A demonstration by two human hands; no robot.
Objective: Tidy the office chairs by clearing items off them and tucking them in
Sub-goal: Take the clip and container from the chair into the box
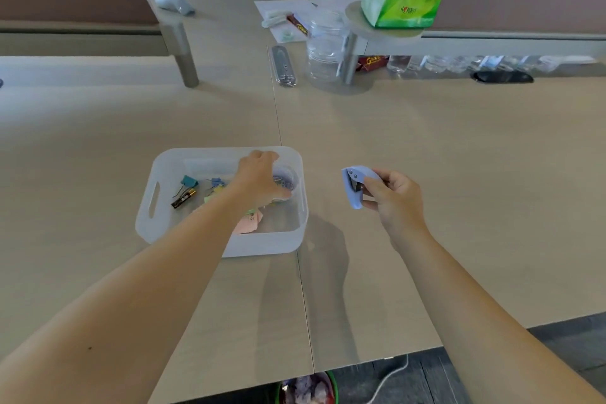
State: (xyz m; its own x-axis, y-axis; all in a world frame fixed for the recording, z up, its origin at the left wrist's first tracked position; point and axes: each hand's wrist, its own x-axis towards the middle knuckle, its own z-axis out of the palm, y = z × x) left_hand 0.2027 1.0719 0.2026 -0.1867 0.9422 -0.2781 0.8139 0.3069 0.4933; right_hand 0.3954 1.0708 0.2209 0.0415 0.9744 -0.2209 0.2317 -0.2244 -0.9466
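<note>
1. Left hand (259, 179) reaches into the translucent plastic bin (154, 200), fingers curled around a small clear tub of paper clips (287, 182); whether it grips or only rests, cannot tell
2. Right hand (395, 195) is clamped on a light-blue single-hole punch (355, 187), held above the desk (426, 147) just right of the bin
3. Left of the left hand inside the bin: binder clips (188, 181), a battery (183, 198)
4. No office chair in view; judged step is stowing cleared items
5. To do it well: seat the tub flat, then lower the punch into the bare corner nearest the right hand
</note>
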